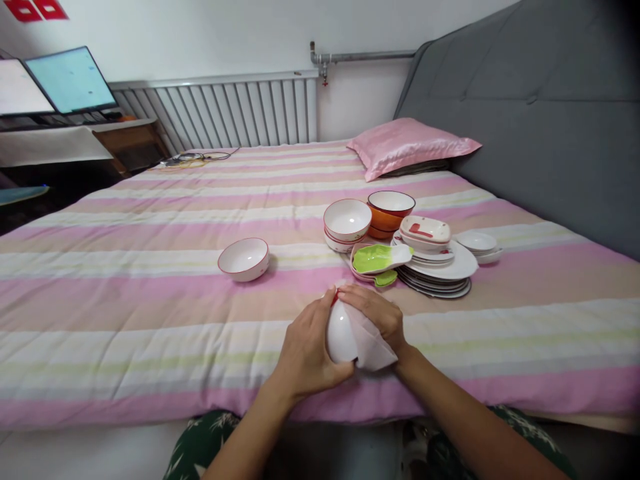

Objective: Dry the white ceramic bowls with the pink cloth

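My left hand [307, 347] is wrapped round one side of a white bowl [341, 333], its thumb along the near edge. The bowl is tipped on its side near the front of the bed, and a bit of red shows by the fingertips at its top. With my right hand [375, 313] I press a pale pinkish cloth [371, 343] over the bowl's right side; those fingers are bent over the top, and the cloth covers part of the bowl. Beyond and left of my hands, a single white bowl with a red rim [244, 260] stands upright.
Stacked white bowls [347, 220], orange bowls [390, 207], green leaf-shaped dishes [375, 259], plates [445, 267], rectangular dishes [425, 230] and small white dishes [479, 242] cluster ahead right. A pink pillow [410, 143] lies by the grey headboard [525, 113]. Cables [200, 157] rest at the far left.
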`<state>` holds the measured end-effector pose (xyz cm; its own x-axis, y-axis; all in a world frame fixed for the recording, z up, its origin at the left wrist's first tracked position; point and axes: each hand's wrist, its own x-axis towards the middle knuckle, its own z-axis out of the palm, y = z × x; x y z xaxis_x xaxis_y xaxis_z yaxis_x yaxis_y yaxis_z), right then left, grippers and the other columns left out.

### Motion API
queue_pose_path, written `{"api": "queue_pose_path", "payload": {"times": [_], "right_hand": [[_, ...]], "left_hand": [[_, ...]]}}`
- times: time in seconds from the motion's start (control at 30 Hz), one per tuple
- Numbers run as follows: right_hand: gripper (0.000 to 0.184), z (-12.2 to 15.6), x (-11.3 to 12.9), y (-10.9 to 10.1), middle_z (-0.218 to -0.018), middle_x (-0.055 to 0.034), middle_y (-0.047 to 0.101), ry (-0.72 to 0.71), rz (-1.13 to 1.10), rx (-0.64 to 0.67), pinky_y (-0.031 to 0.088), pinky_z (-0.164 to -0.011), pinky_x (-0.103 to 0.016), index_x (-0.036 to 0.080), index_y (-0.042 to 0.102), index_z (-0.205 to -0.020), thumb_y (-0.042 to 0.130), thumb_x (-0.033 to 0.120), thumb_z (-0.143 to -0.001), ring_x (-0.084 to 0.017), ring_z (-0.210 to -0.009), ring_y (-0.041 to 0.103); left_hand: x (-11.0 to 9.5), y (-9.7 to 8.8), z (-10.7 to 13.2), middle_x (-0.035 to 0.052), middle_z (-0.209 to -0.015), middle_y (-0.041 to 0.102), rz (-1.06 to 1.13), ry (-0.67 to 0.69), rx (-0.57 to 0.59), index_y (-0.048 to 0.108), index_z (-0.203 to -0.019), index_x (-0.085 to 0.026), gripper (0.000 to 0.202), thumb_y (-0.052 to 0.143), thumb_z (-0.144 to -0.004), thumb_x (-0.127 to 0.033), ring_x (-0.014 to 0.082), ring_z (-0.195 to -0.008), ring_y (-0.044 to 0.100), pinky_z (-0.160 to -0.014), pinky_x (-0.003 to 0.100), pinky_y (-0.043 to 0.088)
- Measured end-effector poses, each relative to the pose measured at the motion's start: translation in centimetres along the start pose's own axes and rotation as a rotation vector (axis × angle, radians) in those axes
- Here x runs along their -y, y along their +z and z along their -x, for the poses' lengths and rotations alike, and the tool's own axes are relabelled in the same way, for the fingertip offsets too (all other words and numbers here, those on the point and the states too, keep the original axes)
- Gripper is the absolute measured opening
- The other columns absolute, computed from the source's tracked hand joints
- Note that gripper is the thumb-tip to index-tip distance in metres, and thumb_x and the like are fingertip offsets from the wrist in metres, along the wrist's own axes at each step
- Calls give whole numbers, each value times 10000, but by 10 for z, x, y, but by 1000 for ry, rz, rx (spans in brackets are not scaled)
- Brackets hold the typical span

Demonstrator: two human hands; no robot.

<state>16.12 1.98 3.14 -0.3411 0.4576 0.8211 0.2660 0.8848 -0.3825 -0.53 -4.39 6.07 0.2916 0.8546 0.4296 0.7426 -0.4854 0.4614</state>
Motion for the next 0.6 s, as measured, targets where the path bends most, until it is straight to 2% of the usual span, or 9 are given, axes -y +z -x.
{"api": "queue_pose_path", "payload": {"times": [0.33,0.6], "right_hand": [[298,4,-10,8,-1086,-67,691,179,-99,-43,499,-937,-378,219,632,-1137,502,238,-870,-220,-1030,641],[289,5,-22,14,-1021,-71,709,336,-218,-33,542,-830,-332,190,661,-1051,589,235,-776,-226,-927,673]], "left_hand": [[1,-3,-1,130,-1370,449,45,-32,7,249,-1400,-167,946,626,-533,-214,286,-1214,468,-1018,436,413],[2,-5,-1,140,-1364,453,50,-38,7,253,-1396,-168,942,620,-529,-207,298,-1219,466,-1011,452,414]]}}
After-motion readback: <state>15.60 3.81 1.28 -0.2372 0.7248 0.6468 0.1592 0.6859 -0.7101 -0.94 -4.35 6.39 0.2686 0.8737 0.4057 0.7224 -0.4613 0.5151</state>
